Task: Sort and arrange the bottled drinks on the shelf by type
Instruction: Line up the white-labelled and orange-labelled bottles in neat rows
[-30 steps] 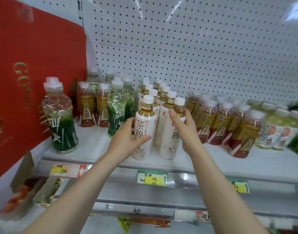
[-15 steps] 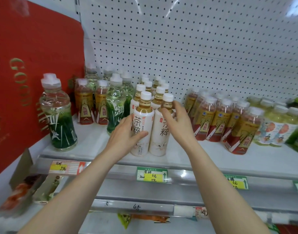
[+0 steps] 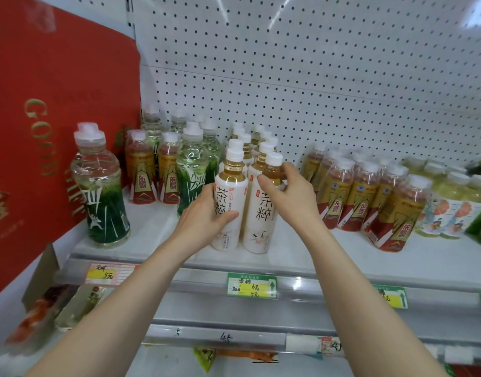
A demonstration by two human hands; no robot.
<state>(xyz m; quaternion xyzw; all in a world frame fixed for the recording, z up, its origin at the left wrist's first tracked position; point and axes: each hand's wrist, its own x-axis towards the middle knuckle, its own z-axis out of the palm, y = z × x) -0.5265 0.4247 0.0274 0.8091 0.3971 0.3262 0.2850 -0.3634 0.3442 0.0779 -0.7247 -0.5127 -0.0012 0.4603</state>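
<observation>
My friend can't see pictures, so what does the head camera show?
A person's left hand grips one white-labelled tea bottle and the right hand grips its twin near the neck, both upright at the front of a shop shelf. Green-labelled bottles stand to the left, amber bottles with red labels to the right.

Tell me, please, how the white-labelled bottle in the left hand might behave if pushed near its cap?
The white-labelled bottle is tall and slim, so a high push would probably tip it. Amber liquid fills its neck, so it is likely heavy for its size. The left hand grips its smooth label, which may be slippery.
</observation>
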